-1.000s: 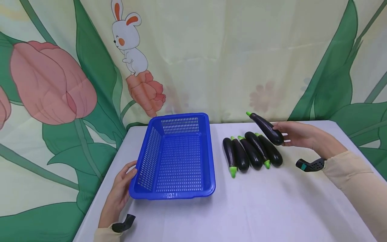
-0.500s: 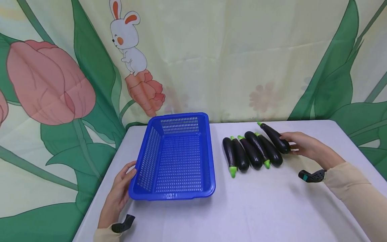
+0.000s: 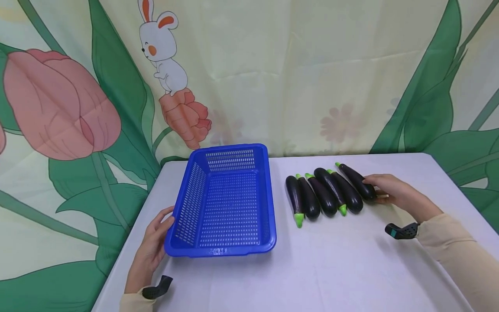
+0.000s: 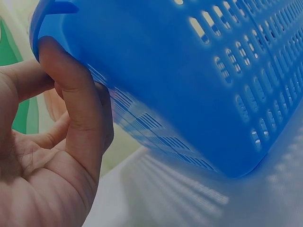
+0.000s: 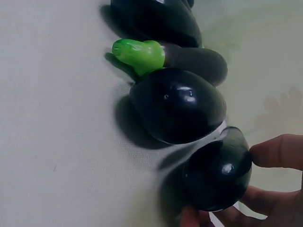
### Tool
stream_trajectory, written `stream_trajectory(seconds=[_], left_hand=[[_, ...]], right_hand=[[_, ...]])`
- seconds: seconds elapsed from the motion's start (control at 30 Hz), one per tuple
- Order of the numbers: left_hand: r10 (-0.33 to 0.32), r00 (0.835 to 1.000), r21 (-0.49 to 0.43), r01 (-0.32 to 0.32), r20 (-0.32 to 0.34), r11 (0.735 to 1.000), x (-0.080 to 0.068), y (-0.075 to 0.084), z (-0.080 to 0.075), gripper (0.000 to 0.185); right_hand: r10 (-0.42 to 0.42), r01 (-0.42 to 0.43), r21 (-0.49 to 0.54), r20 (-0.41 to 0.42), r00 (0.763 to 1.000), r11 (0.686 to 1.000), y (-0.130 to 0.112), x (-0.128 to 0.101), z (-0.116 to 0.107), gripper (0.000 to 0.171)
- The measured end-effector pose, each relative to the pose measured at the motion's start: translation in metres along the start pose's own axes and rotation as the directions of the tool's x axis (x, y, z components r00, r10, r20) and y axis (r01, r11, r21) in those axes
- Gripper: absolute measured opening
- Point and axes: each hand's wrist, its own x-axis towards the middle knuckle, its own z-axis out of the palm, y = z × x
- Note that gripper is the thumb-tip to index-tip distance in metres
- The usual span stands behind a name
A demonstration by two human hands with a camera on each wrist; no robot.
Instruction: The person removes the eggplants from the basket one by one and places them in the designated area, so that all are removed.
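Since a second ago you have brought the eggplant down from mid-air to the desk, at the right end of the row, and your left hand has kept its place at the basket. That makes six eggplants lying side by side to the right of the basket; judging by this, the laying-out looks complete or nearly so, and the basket holds nothing

Your right hand has its fingers curled around the fat end of that last eggplant, thumb below and a fingertip against its side, so you are gripping it rather than letting go. It rests just beside its neighbour, stem pointing away from you

Your left hand lies against the near left corner of the basket, thumb pressed to the rim and the other fingers loosely bent beside the wall, steadying it rather than lifting
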Motion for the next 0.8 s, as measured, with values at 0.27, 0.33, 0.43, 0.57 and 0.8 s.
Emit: stream_trajectory(seconds=[0.27,0.33,0.43,0.57,0.8], left_hand=[[0.003,1.0,-0.005,-0.003,0.015,1.0,-0.0008,0.0,-0.0008,0.031],[0.002,1.0,-0.001,-0.002,0.011,1.0,0.0002,0.0,-0.0004,0.031],[0.003,1.0,0.011,-0.003,-0.003,1.0,0.002,0.0004,0.0005,0.031],[0.015,1.0,0.038,-0.015,-0.004,0.999,0.0049,0.0007,0.0022,0.032],[0.006,0.998,0.111,0.001,-0.063,0.994,0.0019,0.0027,0.0019,0.031]], right_hand=[[-0.017,0.016,-0.101,-0.012,1.0,0.995,0.0014,-0.002,0.0049,0.068],[-0.028,0.026,-0.114,-0.012,1.0,0.993,0.0024,-0.0033,0.0051,0.067],[-0.047,0.046,-0.142,-0.006,0.999,0.989,0.004,-0.0051,0.005,0.066],[-0.072,0.071,-0.187,-0.003,0.997,0.98,0.0066,-0.0066,0.0039,0.065],[-0.118,0.124,-0.239,0.039,0.992,0.963,0.0043,-0.0038,0.0054,0.068]])
